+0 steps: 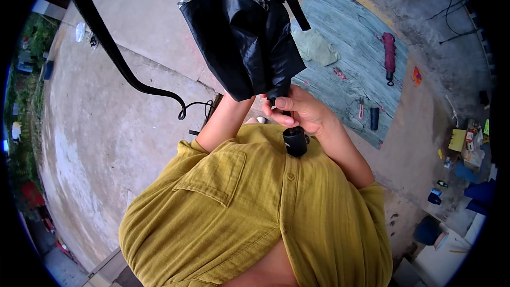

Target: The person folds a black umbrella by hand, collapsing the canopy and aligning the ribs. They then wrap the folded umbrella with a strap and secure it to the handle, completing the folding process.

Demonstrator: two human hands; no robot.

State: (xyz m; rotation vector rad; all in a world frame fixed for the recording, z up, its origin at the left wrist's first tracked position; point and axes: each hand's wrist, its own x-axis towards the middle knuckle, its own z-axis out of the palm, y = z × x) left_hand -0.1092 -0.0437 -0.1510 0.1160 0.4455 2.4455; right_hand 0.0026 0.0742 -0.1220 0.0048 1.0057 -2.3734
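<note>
A black folding umbrella (249, 48) with black-and-white checked trim is in front of my chest, its canopy loose and bunched, a strap hanging at its right. Its shaft and black handle (295, 142) point down toward my shirt. My right hand (304, 110) closes around the shaft between canopy and handle, thumb on top. My left forearm (226, 121) rises behind the canopy, which hides the left hand, so its fingers cannot be made out.
A blue-grey wood-patterned mat (345, 16) lies on the concrete ahead right. On it are a folded dark red umbrella (389, 56), pale green cloth (317, 48), a dark cylinder (374, 118) and a slim pink tool (360, 109). A black strap (114, 56) hangs at the left.
</note>
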